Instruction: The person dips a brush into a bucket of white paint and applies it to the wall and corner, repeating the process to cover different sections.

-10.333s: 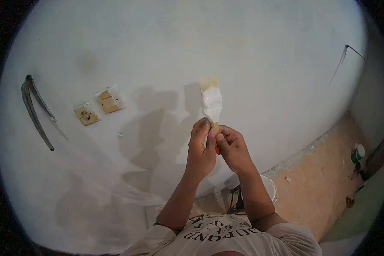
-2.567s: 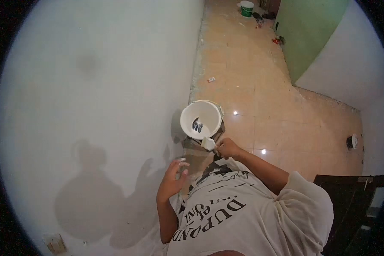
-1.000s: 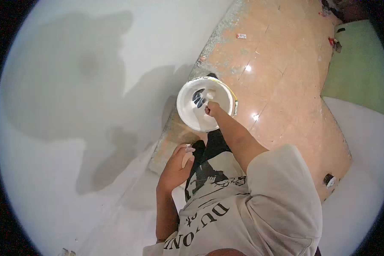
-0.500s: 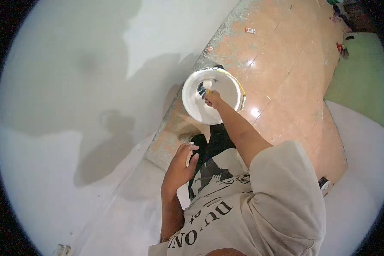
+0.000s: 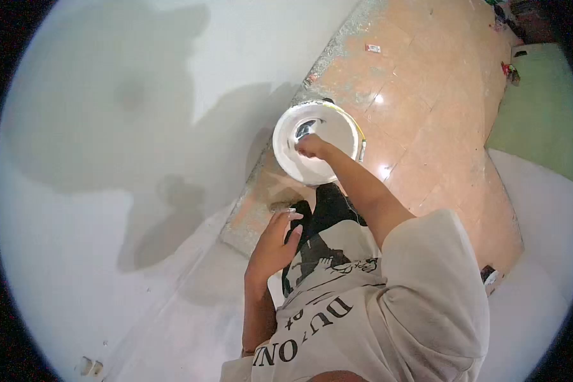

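Note:
A round white bucket (image 5: 286,162) with a yellow-edged handle stands on the floor in front of my legs. My right hand (image 5: 313,146) reaches into it, its fingers wrapped round the handle of a tool. The tool's dark and pale end (image 5: 305,129) shows inside the bucket; the rest is covered by the hand. Near my knees, my left hand (image 5: 277,245) hovers with fingers apart and whitish smears on the fingertips; it holds nothing.
A white wall (image 5: 235,57) with shadows rises at the left. Splattered tan floor tiles (image 5: 420,114) extend to the right, with a small red-and-white packet (image 5: 372,48) on them. A green panel (image 5: 541,108) is at the far right, a dark roll-like object (image 5: 488,275) lower down.
My right hand has moved slightly left and down inside the bucket, turning the tool, whose handle is now hidden. My left hand has shifted slightly right.

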Demonstrator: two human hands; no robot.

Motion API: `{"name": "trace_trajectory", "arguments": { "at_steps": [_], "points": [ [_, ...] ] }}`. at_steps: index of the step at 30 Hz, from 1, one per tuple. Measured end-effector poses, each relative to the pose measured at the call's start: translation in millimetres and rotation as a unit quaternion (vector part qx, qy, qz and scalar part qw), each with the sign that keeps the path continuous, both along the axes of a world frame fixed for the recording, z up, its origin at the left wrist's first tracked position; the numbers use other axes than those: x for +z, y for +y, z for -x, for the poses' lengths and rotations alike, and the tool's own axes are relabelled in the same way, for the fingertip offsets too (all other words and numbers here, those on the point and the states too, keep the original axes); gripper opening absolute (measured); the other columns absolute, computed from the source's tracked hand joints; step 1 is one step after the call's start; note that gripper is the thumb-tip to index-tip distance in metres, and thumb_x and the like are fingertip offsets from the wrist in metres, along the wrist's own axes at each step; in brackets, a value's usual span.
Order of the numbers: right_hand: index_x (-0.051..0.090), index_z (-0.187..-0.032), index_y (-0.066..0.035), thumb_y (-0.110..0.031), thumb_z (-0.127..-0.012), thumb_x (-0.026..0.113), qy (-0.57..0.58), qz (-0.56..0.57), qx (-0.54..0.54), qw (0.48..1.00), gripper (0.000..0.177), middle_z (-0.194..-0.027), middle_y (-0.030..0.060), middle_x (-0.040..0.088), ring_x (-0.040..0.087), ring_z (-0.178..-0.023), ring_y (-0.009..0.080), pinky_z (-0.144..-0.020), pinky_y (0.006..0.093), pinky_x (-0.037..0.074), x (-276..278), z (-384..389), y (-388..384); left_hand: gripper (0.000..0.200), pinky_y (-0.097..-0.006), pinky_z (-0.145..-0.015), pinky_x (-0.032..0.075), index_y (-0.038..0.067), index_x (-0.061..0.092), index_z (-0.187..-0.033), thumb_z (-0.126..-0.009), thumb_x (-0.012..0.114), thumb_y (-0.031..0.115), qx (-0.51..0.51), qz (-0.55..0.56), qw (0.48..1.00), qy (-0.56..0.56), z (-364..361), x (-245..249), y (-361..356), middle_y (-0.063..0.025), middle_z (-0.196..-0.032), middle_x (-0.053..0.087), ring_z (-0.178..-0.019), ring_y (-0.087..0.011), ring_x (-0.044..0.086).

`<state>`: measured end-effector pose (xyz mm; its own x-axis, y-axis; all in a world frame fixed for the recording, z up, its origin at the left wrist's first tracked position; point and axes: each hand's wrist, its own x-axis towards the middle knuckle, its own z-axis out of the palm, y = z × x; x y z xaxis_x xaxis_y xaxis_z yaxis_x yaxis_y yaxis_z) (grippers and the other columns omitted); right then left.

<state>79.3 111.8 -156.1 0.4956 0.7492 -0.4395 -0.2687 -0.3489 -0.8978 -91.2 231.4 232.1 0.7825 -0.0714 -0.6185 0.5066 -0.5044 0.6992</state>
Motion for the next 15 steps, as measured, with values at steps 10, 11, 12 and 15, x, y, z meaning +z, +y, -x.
{"name": "trace_trajectory", "arguments": {
  "at_steps": [10,11,12,15],
  "points": [
    [0.071,-0.083,0.005,-0.029,-0.063,0.079,-0.239,0.152,0.253,0.925,0.04,-0.077,0.0209,0.072,0.069,-0.069,0.0355,-0.063,0.0411,0.056,-16.6,41.9,-10.3,0.027,-0.04,-0.108,0.041,0.005,0.059,-0.123,-0.098,0.058,0.015,-0.024,-0.018,0.999,-0.013,9.9,5.1,-6.2,-0.0209,-0.132,0.057,-0.128,-0.0376,0.053],
    [0.071,-0.083,0.005,-0.029,-0.063,0.079,-0.24,0.152,0.251,0.925,0.04,-0.077,0.0209,0.072,0.069,-0.069,0.0355,-0.063,0.0411,0.056,-10.3,43.0,-11.6,0.027,-0.04,-0.108,0.041,0.005,0.059,-0.123,-0.098,0.058,0.015,-0.023,-0.018,1.0,-0.011,11.7,3.8,-6.9,-0.0204,-0.132,0.057,-0.127,-0.0375,0.054],
    [0.072,-0.081,0.006,-0.03,-0.061,0.078,-0.203,0.186,0.258,0.926,0.042,-0.081,0.0234,0.072,0.069,-0.074,0.0395,-0.067,0.0423,0.056,-3.7,44.9,-13.5,0.028,-0.0399,-0.108,0.041,0.005,0.059,-0.123,-0.098,0.058,0.015,-0.022,-0.017,1.0,-0.009,12.8,3.7,-8.2,-0.0199,-0.132,0.057,-0.127,-0.0374,0.054],
    [0.073,-0.079,0.006,-0.031,-0.06,0.078,-0.26,0.195,0.243,0.914,0.042,-0.08,0.0241,0.072,0.07,-0.069,0.0357,-0.063,0.0412,0.056,-34.5,47.5,-10.2,0.029,-0.0394,-0.106,0.042,0.004,0.059,-0.124,-0.098,0.057,0.016,-0.038,-0.024,0.999,-0.015,13.5,9.2,-13.4,-0.0192,-0.13,0.057,-0.126,-0.0366,0.055]
  ]
}}
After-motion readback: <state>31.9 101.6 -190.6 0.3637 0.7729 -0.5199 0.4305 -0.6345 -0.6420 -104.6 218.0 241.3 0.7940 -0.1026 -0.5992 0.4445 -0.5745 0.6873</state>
